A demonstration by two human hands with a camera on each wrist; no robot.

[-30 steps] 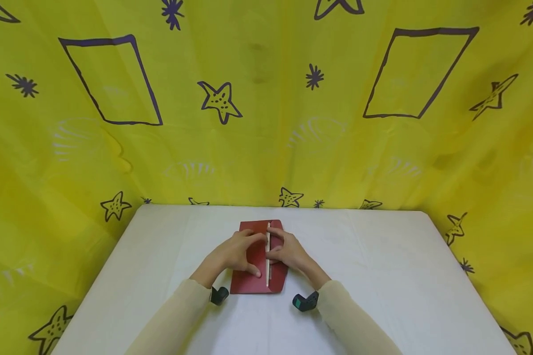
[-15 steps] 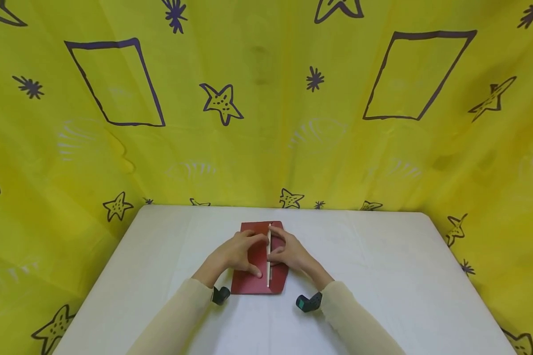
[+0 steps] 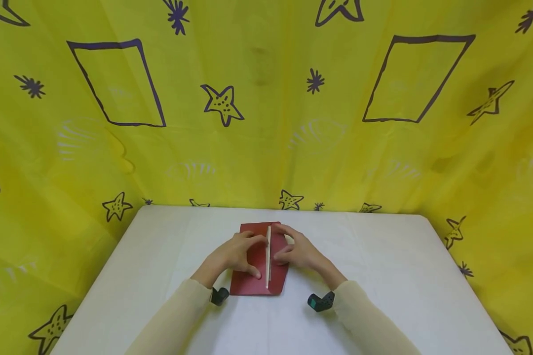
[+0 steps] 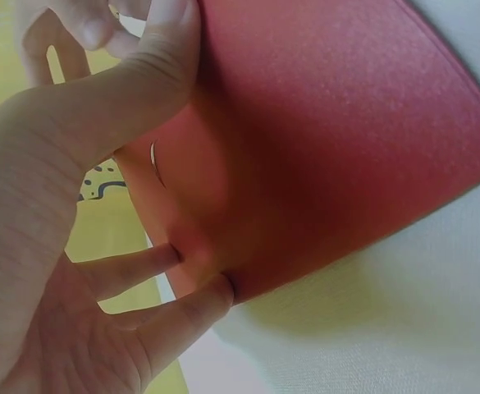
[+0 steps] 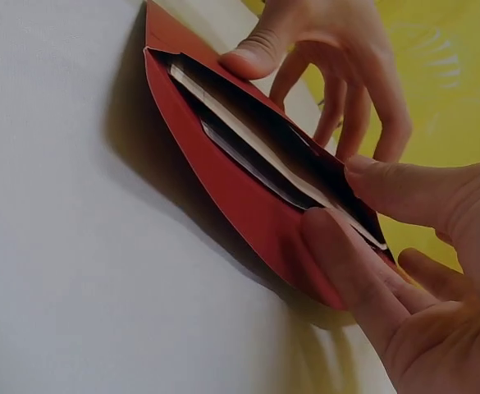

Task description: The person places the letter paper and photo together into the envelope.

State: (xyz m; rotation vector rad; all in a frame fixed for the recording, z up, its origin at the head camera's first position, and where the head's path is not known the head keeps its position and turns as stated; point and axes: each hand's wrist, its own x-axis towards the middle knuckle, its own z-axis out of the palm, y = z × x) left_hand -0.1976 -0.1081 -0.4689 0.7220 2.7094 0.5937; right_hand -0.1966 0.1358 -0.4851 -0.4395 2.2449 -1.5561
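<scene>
A red envelope [image 3: 248,284] lies on the white table with its flap [image 5: 223,176] folded out to the right. From its opening shows the edge of a cream paper insert [image 3: 268,276], and a second, greyish insert [image 5: 248,168] sits beside it in the right wrist view. My left hand [image 3: 237,252] grips the envelope's body, thumb on the near part and fingertips [image 4: 215,300] pressed into its surface, which bulges between them. My right hand [image 3: 299,250] is at the opening, thumb on the flap and index finger near the far end, spread apart with nothing pinched between them.
The white table [image 3: 364,266] extends around the envelope on all sides. Behind it hangs a yellow curtain [image 3: 266,148] with drawn stars and frames. Dark wrist cameras [image 3: 321,301] sit under both wrists.
My right hand has shifted right, its fingers coming off the cream insert and onto the flap side. The left hand and the envelope have barely moved.
</scene>
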